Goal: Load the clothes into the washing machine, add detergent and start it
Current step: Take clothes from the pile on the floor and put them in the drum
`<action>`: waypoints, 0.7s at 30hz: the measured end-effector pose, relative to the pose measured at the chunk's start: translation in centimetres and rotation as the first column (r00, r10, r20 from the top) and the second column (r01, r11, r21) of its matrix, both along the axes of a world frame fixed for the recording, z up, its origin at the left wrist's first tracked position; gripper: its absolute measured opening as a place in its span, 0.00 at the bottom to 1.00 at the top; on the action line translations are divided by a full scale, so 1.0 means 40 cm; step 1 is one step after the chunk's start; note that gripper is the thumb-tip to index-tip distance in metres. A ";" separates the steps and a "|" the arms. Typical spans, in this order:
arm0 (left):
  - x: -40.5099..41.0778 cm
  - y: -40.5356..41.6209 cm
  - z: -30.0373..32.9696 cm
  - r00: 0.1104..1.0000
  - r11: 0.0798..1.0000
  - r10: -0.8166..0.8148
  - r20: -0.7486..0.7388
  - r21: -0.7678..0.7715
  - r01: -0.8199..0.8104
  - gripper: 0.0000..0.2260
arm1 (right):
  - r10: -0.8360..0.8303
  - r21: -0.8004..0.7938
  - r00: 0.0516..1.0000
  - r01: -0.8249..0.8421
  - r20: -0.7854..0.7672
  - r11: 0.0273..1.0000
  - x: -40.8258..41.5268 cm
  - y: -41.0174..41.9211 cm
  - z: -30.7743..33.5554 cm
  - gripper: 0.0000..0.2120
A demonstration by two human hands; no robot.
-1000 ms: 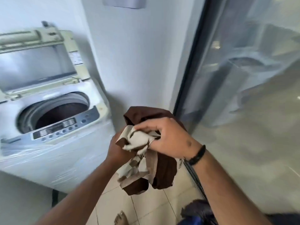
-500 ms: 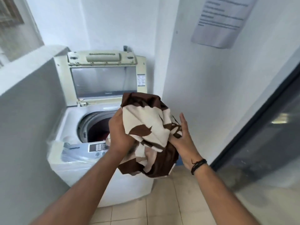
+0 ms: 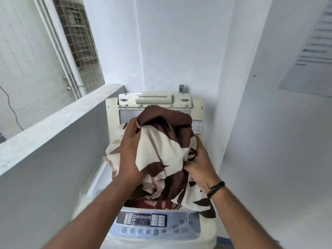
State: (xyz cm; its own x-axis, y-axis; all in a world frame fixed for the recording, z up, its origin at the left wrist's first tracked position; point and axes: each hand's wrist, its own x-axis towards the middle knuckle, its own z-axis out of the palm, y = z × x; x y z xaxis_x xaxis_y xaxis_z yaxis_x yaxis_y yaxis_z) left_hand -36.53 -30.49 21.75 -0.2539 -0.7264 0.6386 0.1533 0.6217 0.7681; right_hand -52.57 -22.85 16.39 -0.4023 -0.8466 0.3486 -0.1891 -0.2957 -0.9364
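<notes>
Both hands are wrapped round one bundle of brown and cream cloth (image 3: 161, 153): the left hand (image 3: 128, 150) grips its left side, the right hand (image 3: 200, 164) has its fingers curled into the folds on the other side. The bundle is held right over the open top of the washing machine (image 3: 158, 225), lid (image 3: 154, 101) flipped up behind it, a tail of fabric trailing over the front rim. There's already something reddish with a leaf print (image 3: 152, 203) down in the drum. So loading looks partway done I reckon; no detergent in view, and the buttons (image 3: 140, 230) are untouched.
</notes>
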 end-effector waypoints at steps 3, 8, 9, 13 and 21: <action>0.005 -0.063 -0.023 0.993 0.996 0.078 0.086 0.044 -0.082 0.26 | -0.016 0.050 1.000 0.017 -0.024 0.999 -0.020 -0.092 -0.043 0.29; 0.031 -0.141 -0.124 0.929 0.978 0.167 0.330 0.062 -0.198 0.14 | 0.062 0.165 0.998 -0.065 0.027 0.984 -0.012 -0.192 -0.148 0.29; 0.037 -0.165 -0.154 0.897 0.970 0.183 0.403 0.073 -0.231 0.15 | 0.059 0.206 0.998 -0.063 0.025 0.977 -0.013 -0.207 -0.177 0.27; 0.052 -0.250 -0.286 0.746 0.965 0.174 0.643 0.041 -0.260 0.16 | 0.062 0.358 0.998 -0.047 -0.030 0.933 -0.029 -0.264 -0.331 0.27; 0.014 -0.377 -0.562 0.464 0.977 0.190 0.865 -0.122 -0.173 0.16 | -0.050 0.595 0.979 0.161 -0.199 0.787 -0.048 -0.359 -0.603 0.19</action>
State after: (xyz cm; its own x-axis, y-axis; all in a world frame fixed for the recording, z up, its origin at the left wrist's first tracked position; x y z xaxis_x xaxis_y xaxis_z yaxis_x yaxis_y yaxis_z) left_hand -35.97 -45.56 -0.74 -0.5469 -0.8177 0.1797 -0.7037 0.5653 0.4305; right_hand -54.49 -37.21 -7.73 -0.4862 -0.8605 -0.1524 -0.3513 0.3521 -0.8675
